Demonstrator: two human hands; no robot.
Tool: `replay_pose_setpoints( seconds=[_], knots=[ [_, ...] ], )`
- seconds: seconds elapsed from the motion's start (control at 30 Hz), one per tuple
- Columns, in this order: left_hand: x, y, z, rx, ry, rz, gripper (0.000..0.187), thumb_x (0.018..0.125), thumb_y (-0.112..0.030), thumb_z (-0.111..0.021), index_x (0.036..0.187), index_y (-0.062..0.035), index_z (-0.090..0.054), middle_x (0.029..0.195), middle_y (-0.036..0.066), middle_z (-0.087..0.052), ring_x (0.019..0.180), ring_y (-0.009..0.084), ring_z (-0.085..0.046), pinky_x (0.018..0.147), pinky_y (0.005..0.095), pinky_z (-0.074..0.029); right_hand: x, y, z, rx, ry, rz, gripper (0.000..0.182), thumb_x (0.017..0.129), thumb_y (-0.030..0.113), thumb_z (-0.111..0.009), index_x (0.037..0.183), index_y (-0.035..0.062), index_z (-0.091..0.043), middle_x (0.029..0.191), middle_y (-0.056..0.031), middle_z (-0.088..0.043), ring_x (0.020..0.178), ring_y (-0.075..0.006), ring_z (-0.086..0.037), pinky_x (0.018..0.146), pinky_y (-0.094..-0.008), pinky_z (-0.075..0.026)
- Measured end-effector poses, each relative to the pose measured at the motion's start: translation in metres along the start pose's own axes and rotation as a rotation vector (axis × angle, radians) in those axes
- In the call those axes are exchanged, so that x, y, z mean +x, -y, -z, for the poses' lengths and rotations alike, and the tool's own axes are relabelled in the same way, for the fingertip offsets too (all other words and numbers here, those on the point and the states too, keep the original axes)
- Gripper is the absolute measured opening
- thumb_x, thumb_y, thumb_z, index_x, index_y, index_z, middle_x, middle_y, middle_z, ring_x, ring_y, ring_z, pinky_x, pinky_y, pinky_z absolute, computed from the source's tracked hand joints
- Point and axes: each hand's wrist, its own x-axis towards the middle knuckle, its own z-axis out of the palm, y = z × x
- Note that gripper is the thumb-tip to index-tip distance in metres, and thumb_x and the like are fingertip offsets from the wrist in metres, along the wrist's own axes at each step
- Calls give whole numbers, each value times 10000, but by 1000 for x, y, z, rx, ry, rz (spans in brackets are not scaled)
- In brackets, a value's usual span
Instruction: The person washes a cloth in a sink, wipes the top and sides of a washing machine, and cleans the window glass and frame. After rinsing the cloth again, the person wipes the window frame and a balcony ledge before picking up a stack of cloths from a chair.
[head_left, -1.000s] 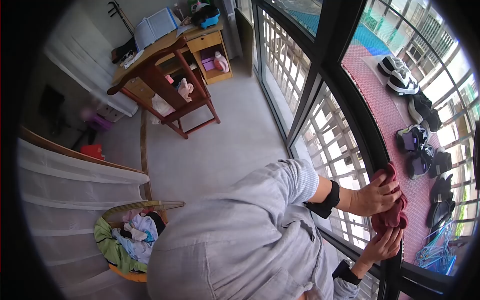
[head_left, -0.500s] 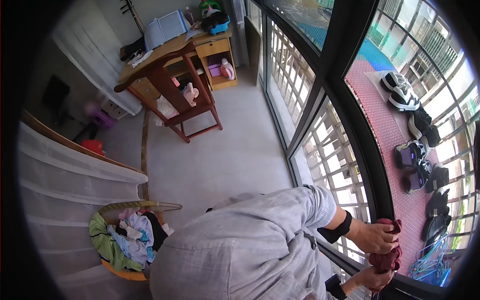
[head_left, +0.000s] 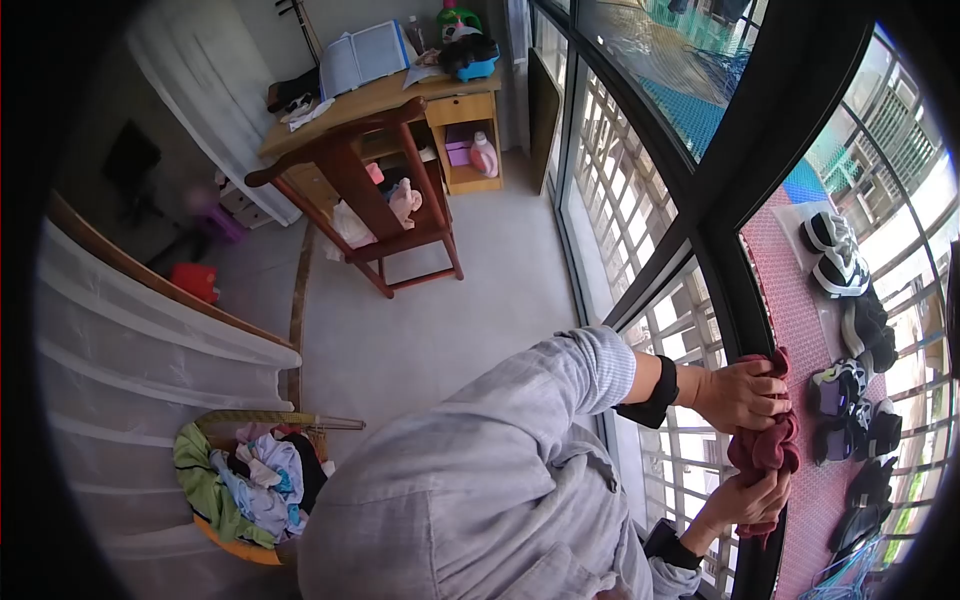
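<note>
A bunched dark red cloth (head_left: 768, 447) lies along the black window frame at the right of the view, its folds twisted together. My left hand (head_left: 742, 394), the upper one, has its fingers wrapped round the top part of the cloth. Lower down, my right hand (head_left: 742, 500) grips the cloth's bottom part, with a short end showing below the fingers. Both wrists carry black bands. Just past the cloth is a red mat (head_left: 795, 290) on the outer ledge.
Several shoes (head_left: 838, 272) stand on the mat, with blue wire hangers (head_left: 845, 580) near the bottom. A wooden chair (head_left: 365, 200) holding clothes stands before a desk (head_left: 462, 108). A laundry basket (head_left: 240, 548) full of clothes sits by the white curtain (head_left: 150, 400) at left.
Both hands have shifted up and slightly left in view with the red cloth, and sit farther apart on it. More of the twisted cloth shows between them. The camera view has shifted.
</note>
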Motion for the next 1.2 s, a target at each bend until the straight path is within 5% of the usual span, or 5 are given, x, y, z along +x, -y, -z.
replay_pose_setpoints(
  seconds=[0.37,0.5,0.67,1.03,1.2],
  knots=[
    [-28,98,54,205,103,-29,233,665,-311,-649,848,-169,-622,1091,6,-584,1038,210,-526,831,422,-353,42,79,-62,178,82,175,310,775,95,-603,1081,69,-559,1192,-90,-579,1122,-300,-518,881,-430,-386],
    [-35,121,82,302,138,220,225,681,-310,-663,813,-130,-634,1062,26,-594,992,210,-521,819,386,-377,57,108,-69,233,218,345,420,802,59,-557,1219,78,-512,1285,-92,-522,1224,-294,-441,924,-411,-358],
    [-15,84,69,455,144,448,242,696,-301,-645,812,-89,-622,1025,47,-592,941,223,-515,784,383,-378,52,83,-48,281,199,361,414,839,53,-503,1253,77,-498,1322,-86,-509,1225,-245,-453,906,-374,-341],
    [49,-107,-37,65,90,261,419,593,-357,-641,874,-52,-581,933,98,-536,835,236,-510,712,379,-377,-49,-96,50,60,116,170,401,899,144,-478,1294,81,-453,1358,-76,-481,1254,-281,-435,986,-424,-304],
    [85,-175,-72,-78,89,131,215,627,-274,-588,763,-107,-597,833,30,-537,808,199,-514,707,348,-384,-82,-164,93,-120,74,113,367,969,273,-396,1268,77,-476,1308,-105,-520,1198,-296,-488,949,-435,-351]
  ],
)
